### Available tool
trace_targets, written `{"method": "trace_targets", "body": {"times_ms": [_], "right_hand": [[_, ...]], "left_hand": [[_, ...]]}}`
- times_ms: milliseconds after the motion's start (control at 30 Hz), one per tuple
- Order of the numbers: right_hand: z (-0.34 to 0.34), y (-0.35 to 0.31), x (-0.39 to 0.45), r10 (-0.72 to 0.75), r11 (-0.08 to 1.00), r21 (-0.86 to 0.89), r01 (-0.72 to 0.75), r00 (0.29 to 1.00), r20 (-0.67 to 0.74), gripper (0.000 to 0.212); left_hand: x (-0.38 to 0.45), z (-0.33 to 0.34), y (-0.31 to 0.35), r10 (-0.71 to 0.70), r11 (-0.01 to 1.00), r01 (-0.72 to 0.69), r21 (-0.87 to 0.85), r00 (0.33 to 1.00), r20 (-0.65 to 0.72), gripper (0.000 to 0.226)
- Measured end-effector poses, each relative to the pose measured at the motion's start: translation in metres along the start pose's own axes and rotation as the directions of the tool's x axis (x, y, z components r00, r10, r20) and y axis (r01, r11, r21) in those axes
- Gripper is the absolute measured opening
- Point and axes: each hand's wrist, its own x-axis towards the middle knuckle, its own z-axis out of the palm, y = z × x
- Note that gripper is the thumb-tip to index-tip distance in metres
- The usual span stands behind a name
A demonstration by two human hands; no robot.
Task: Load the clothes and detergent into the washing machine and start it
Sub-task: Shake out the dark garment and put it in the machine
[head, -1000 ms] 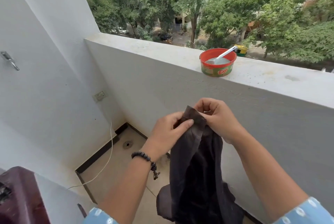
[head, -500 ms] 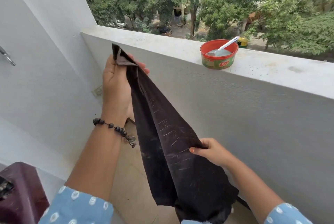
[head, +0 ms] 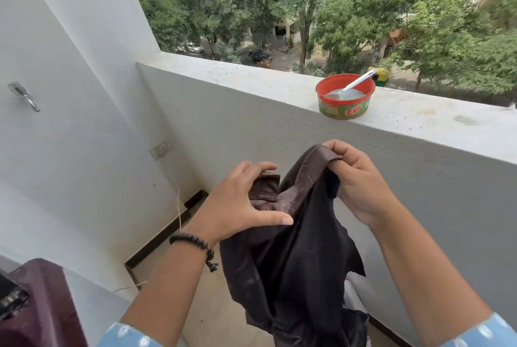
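Hands first: both are up in front of the parapet wall (head: pixel 279 123), sharing one dark brown garment (head: pixel 291 262). Right hand (head: pixel 361 187) has its fingers curled over the top edge of the cloth, bunching it tight just below the ledge. Left hand (head: pixel 237 201) sits a bit lower, away from the wall on the near side, with fingertips hooked onto a folded, stitched bit of the fabric and the thumb stretched out flat along the cloth underneath. So both are gripping the garment, though the left one's hold looks looser.

Rest of the garment hangs down between the forearms, and its bottom end runs off the lower edge of the picture, so no idea what kind of clothing it actually is. Something pale peeks out behind it low down by the wall, too hidden to identify.

Up on top of the wall, off to the right of the hands, there's a red-rimmed tub (head: pixel 345 99) with pale stuff inside and a white scoop (head: pixel 355 83) leaning in it. Can't tell whether it's powder or paste.

Washing machine (head: pixel 36 307) is barely in shot: just a maroon corner at the bottom left, far from the wall, mostly cut off. A beaded bracelet (head: pixel 193 243) is on the left wrist.
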Motion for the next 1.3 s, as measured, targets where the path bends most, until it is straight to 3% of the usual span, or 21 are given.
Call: {"method": "trace_targets", "body": {"times_ms": [67, 200, 267, 300, 367, 400, 433, 467, 600, 767, 867, 967, 1067, 1133, 1200, 1300], "right_hand": [[0.011, -0.005, 0.0, -0.01, 1.0, 0.017, 0.009, 0.998, 0.055, 0.012], [0.02, -0.004, -0.002, 0.022, 1.0, -0.022, -0.02, 0.992, 0.122, 0.013], [0.016, -0.002, -0.002, 0.025, 0.998, -0.059, -0.019, 0.995, 0.098, 0.01], [0.014, 0.0, -0.001, 0.022, 0.996, -0.09, -0.015, 0.997, 0.077, 0.009], [0.012, 0.003, 0.0, 0.017, 0.99, -0.144, -0.012, 0.999, 0.032, 0.005], [0.014, 0.005, 0.0, 0.013, 0.988, -0.154, -0.012, 1.0, 0.005, 0.004], [0.017, 0.007, 0.0, 0.005, 0.987, -0.158, -0.008, 1.0, -0.019, 0.007], [0.021, 0.009, 0.0, -0.001, 0.987, -0.162, -0.005, 0.999, -0.035, 0.01], [0.028, 0.009, 0.001, 0.016, 0.979, -0.201, -0.013, 1.0, 0.01, 0.015], [0.011, 0.011, -0.004, 0.134, 0.986, -0.119, -0.118, 0.982, 0.131, 0.027], [0.003, 0.028, -0.006, 0.206, 0.95, -0.275, -0.147, 0.958, 0.2, 0.03], [-0.007, 0.066, -0.011, 0.415, 0.825, -0.516, -0.232, 0.868, 0.273, 0.027], [-0.024, 0.107, -0.017, 0.593, 0.621, -0.726, -0.294, 0.782, 0.192, 0.034], [-0.039, 0.124, -0.017, 0.63, 0.57, -0.748, -0.341, 0.766, 0.131, 0.034], [-0.046, 0.124, -0.016, 0.588, 0.641, -0.664, -0.384, 0.802, 0.103, 0.016], [-0.039, 0.098, -0.011, 0.439, 0.822, -0.445, -0.356, 0.893, 0.096, 0.015]], "left_hand": [[0.003, 0.006, 0.001, 0.013, 1.0, -0.013, 0.014, 1.0, 0.007, 0.087], [0.011, 0.012, 0.002, 0.06, 0.998, -0.062, -0.022, 0.995, -0.079, 0.017], [0.011, 0.013, 0.001, 0.025, 0.977, -0.049, -0.206, 0.992, -0.12, 0.006], [0.01, 0.014, 0.002, -0.024, 0.929, -0.024, -0.368, 0.992, -0.125, 0.008], [0.011, 0.013, 0.008, -0.131, 0.681, 0.012, -0.732, 0.986, -0.106, 0.008], [0.012, 0.014, 0.012, -0.163, 0.531, 0.021, -0.847, 0.983, -0.078, 0.011], [0.013, 0.015, 0.017, -0.171, 0.445, 0.019, -0.895, 0.983, -0.064, 0.015], [0.015, 0.017, 0.024, -0.155, 0.437, 0.013, -0.9, 0.986, -0.061, 0.021], [0.017, 0.033, 0.031, -0.019, 0.63, -0.052, -0.775, 0.996, -0.082, 0.055], [0.024, 0.03, 0.025, -0.097, 0.779, -0.153, -0.608, 0.929, -0.358, 0.012], [0.029, 0.018, 0.023, -0.165, 0.775, -0.189, -0.603, 0.861, -0.481, 0.014], [0.036, -0.014, 0.027, -0.245, 0.694, -0.289, -0.66, 0.766, -0.594, 0.018], [0.035, -0.055, 0.041, -0.304, 0.625, -0.38, -0.681, 0.685, -0.662, 0.023], [0.03, -0.074, 0.039, -0.346, 0.625, -0.397, -0.672, 0.631, -0.694, 0.026], [0.023, -0.084, 0.031, -0.335, 0.668, -0.369, -0.646, 0.626, -0.704, 0.039], [0.013, -0.072, 0.015, -0.278, 0.713, -0.263, -0.65, 0.745, -0.606, 0.052]]}}
